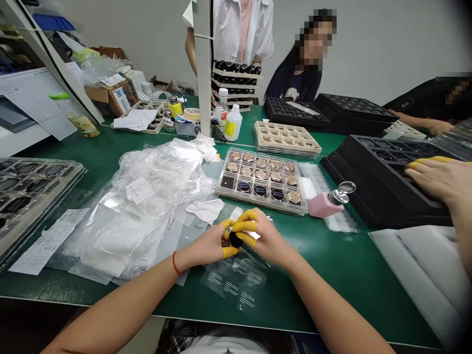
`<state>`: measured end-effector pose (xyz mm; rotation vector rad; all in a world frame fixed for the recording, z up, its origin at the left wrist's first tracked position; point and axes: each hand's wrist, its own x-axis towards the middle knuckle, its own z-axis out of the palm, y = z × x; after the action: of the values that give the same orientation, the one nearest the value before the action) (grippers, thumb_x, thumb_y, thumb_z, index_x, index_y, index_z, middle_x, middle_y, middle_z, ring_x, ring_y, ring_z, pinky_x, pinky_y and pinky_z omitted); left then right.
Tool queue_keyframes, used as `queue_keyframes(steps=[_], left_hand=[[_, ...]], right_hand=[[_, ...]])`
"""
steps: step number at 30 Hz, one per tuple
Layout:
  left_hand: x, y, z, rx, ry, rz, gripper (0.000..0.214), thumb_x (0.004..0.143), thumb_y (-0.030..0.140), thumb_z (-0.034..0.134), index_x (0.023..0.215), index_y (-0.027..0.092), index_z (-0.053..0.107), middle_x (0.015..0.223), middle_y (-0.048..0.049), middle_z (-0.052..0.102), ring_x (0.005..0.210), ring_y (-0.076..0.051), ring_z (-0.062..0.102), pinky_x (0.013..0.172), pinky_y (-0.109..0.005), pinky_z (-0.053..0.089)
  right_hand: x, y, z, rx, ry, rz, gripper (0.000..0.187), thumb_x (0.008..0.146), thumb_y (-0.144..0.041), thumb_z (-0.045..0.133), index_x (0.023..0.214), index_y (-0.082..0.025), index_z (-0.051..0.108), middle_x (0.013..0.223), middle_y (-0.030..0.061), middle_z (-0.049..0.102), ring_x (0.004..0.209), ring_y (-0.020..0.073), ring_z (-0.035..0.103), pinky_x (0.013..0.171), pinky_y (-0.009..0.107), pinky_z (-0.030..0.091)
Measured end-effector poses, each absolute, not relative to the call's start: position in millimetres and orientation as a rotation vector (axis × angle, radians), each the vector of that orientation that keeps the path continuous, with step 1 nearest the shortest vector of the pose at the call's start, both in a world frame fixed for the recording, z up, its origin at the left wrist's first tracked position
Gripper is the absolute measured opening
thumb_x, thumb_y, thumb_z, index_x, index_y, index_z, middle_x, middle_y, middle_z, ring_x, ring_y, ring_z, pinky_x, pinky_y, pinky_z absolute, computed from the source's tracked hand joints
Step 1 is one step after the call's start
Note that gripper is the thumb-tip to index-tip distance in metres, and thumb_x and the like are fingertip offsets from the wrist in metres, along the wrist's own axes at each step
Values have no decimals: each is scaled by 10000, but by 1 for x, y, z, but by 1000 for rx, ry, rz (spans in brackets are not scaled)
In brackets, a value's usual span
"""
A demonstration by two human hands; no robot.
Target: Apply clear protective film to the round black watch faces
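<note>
Both my hands meet over the green table (332, 265), fingertips in yellow finger cots. My left hand (208, 244) and my right hand (263, 236) pinch a small round black disc (235, 239) between them. A bit of white wipe shows under my right fingers. Just beyond lies a clear tray (262, 179) with rows of round gold-rimmed parts and a few dark ones. Small clear printed bags (236, 280) lie under my wrists.
A heap of clear plastic bags (147, 201) lies left, a pink pump bottle (328, 202) right of the tray. Black trays (383, 182) stand at right, where another person's hand (438, 179) rests. A grey tray (33, 189) is far left. People stand behind bottles and a beige tray (285, 137).
</note>
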<state>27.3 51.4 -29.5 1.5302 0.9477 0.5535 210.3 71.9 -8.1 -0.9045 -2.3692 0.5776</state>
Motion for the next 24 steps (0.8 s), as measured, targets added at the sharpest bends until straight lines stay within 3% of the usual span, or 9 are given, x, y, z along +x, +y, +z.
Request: queue_keyframes(steps=[4,11,18,21,24], left_hand=[[27,51,-32,1616,920,553,239,713,245,626,927,187,538,837,-10,595,712,-168,587,589,-252,459],[27,51,-42,1541,870,504,241,685,272,660,876,166,558,758,-19,640,697,-190,596,584,-267,469],[26,49,-31,1471,862,475,428,702,236,650,1089,198,473,752,9,627,696,-167,612,644,-284,486],[26,48,-29,1468,866,496,397,703,213,642,1064,202,476,732,26,597,691,-150,599,659,-279,486],[26,49,-30,1467,876,515,371,706,209,634,1041,206,474,730,33,578,686,-140,588,657,-269,485]], right_hand=[[201,65,-9,-914,-2569,501,184,851,-150,509,851,-263,654,872,33,555,824,179,444,731,341,353],[193,62,-29,-950,-2581,338,200,764,-29,420,782,-191,537,879,67,520,838,208,384,743,365,351],[207,83,-33,-1175,-2021,539,156,904,-199,368,795,-210,479,849,51,525,825,191,448,742,339,383],[210,94,-50,-1352,-2095,483,196,894,-245,428,735,-196,531,797,52,556,801,200,458,725,346,368],[208,97,-66,-1374,-2260,410,130,863,-230,494,888,-193,617,898,70,593,861,211,469,773,365,353]])
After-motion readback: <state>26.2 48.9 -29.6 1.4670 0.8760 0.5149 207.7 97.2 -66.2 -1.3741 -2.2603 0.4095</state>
